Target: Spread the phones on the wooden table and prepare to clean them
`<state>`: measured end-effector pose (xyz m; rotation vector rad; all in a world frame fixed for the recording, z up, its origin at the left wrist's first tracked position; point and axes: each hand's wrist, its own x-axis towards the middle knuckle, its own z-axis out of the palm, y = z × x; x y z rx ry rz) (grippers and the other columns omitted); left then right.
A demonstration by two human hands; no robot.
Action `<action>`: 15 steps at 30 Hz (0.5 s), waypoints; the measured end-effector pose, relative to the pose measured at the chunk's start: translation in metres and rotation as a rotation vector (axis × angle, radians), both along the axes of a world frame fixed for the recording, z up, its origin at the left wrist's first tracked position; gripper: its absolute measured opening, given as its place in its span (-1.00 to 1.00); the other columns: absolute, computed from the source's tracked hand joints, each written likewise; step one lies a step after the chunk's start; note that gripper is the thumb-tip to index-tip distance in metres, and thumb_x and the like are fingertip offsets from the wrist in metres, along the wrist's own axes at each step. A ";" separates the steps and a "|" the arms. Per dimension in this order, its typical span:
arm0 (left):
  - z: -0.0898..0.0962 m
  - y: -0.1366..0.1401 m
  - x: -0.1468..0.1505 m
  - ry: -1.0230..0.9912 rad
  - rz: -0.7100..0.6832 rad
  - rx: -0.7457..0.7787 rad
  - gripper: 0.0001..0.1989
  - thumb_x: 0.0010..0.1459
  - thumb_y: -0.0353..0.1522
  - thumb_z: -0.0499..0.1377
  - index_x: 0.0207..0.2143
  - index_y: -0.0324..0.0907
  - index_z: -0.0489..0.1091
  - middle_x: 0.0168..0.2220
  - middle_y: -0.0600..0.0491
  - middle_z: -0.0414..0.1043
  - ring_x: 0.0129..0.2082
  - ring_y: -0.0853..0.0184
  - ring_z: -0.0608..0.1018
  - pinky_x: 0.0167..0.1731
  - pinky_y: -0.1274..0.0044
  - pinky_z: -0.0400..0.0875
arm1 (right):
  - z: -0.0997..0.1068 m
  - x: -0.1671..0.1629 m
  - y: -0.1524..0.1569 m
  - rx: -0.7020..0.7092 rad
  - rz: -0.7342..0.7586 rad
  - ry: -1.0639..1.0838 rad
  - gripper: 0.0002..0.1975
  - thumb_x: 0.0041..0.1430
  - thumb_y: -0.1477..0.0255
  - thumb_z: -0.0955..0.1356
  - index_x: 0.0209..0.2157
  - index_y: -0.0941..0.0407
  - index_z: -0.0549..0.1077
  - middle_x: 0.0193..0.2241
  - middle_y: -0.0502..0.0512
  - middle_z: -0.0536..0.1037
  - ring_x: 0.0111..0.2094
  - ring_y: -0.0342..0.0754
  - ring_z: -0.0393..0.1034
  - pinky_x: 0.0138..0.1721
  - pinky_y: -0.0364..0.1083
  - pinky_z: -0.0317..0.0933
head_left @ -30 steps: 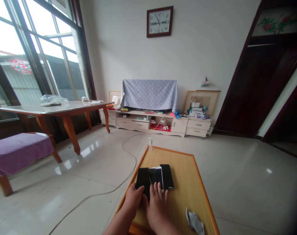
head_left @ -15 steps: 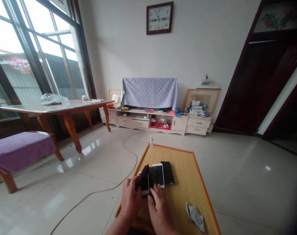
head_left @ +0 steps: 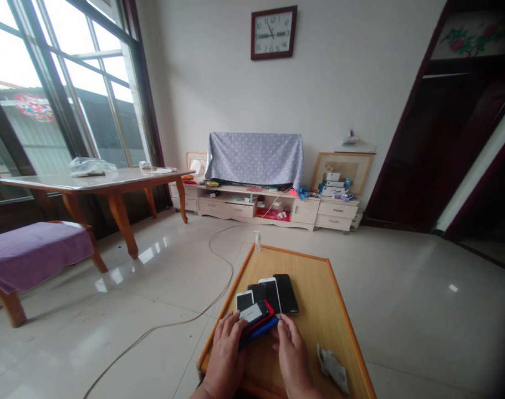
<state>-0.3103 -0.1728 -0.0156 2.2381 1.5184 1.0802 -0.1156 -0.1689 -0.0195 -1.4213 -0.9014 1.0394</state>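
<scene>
Tipped flatter, stacked phones (head_left: 257, 321) slant lengthwise away rightward, left hand (head_left: 226, 344) gripping, right hand's (head_left: 292, 350) hold unclear.

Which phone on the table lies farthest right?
The black phone at the row's right end; the white phone beside it and all the others lie further left.

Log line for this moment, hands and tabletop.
left hand: holding phone stack, red and blue showing | right hand: at stack's right end, contact unclear | phone row: beyond stack | crumpled grey item: wooden table, right side
</scene>
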 end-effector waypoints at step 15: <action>0.005 0.025 -0.010 -0.023 -0.190 -0.088 -0.26 -0.17 -0.59 0.09 0.13 -0.01 0.29 0.25 -0.07 0.30 0.29 0.08 0.31 0.29 0.23 0.26 | 0.011 -0.002 0.050 -0.014 0.034 0.060 -0.42 0.15 -0.02 0.29 0.00 0.14 0.46 -0.07 0.16 0.62 0.01 0.14 0.49 -0.06 0.00 0.40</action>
